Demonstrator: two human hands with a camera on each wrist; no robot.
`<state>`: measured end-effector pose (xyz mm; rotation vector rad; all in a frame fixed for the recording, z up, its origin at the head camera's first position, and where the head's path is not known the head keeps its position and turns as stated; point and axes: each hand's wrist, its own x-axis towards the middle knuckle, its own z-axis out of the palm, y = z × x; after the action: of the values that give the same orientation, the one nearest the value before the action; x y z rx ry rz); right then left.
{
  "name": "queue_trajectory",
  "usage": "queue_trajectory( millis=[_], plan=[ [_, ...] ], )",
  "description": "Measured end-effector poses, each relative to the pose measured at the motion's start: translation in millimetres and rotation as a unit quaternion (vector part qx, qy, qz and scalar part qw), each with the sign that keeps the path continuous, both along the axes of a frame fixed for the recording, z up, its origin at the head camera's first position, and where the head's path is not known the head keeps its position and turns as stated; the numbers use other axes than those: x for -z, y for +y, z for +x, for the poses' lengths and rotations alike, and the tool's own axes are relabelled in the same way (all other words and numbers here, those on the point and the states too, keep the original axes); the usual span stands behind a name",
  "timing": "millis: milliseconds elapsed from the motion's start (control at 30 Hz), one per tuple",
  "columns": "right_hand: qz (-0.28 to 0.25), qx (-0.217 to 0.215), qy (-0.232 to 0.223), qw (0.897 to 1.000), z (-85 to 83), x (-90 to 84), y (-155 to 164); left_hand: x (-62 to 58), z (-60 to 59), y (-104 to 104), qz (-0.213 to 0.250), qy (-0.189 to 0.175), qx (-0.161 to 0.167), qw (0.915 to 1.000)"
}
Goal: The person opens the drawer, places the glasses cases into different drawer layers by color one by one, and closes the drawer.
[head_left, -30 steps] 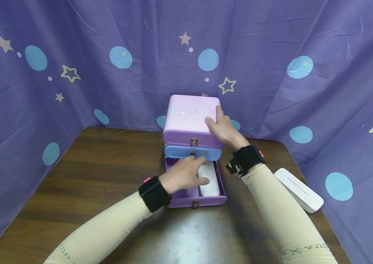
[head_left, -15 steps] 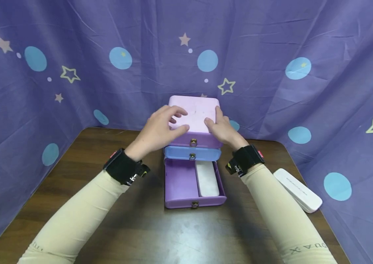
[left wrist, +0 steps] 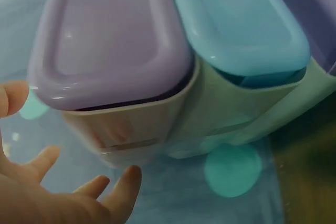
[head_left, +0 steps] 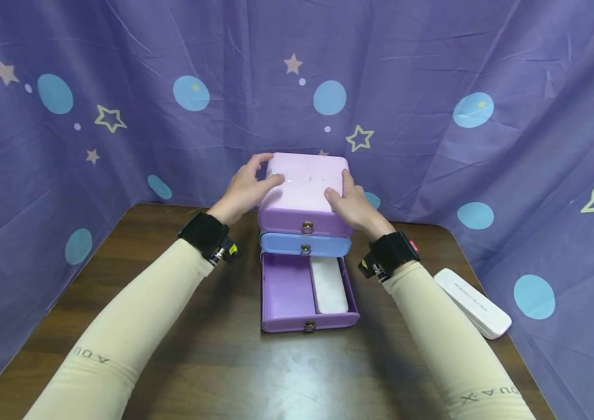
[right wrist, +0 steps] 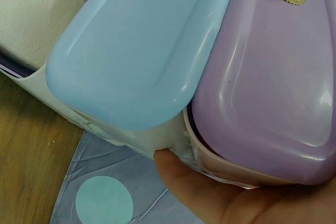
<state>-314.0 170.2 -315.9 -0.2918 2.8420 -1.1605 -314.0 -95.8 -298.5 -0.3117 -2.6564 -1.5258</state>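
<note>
A small stacked drawer box (head_left: 304, 181) stands at the back of the table, with a pink top, a purple upper drawer (head_left: 281, 220) and a blue middle drawer (head_left: 281, 244), both pushed in. Its purple bottom drawer (head_left: 286, 286) is pulled out and holds a white case (head_left: 329, 286) on its right side. My left hand (head_left: 241, 189) is at the box's upper left, thumb over the top; in the left wrist view its fingers (left wrist: 123, 192) are spread beside the wall. My right hand (head_left: 355, 204) grips the right side, thumb on top and fingers (right wrist: 184, 182) along the wall.
Another white case (head_left: 472, 303) with printed lettering lies near the right edge of the brown wooden table (head_left: 213, 361). A purple curtain (head_left: 407, 70) with stars and blue dots hangs close behind the box and along both sides.
My left hand has left the white case in the bottom drawer, risen over the box's top and moved out to its upper left side. The right hand keeps its place on the box.
</note>
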Motion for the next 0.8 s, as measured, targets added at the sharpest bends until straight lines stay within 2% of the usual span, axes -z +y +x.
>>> queue_trajectory(
  millis=[100,300,533,800],
  plan=[
    [-0.003,0.000,-0.001,1.000,-0.7,0.6,0,8.3,-8.9,1,0.008,-0.027,0.005,0.9996],
    [-0.007,-0.001,-0.005,1.000,-1.7,0.0,-1,21.4,-18.0,5,0.029,-0.065,0.017,0.9973],
    [-0.007,0.002,-0.008,1.000,-4.0,0.9,0,23.9,-20.8,14,0.055,-0.073,0.027,0.9955],
    [-0.038,-0.015,-0.021,0.999,-6.7,1.8,8,25.2,-25.0,25,0.037,-0.103,0.019,0.9938]
  ],
)
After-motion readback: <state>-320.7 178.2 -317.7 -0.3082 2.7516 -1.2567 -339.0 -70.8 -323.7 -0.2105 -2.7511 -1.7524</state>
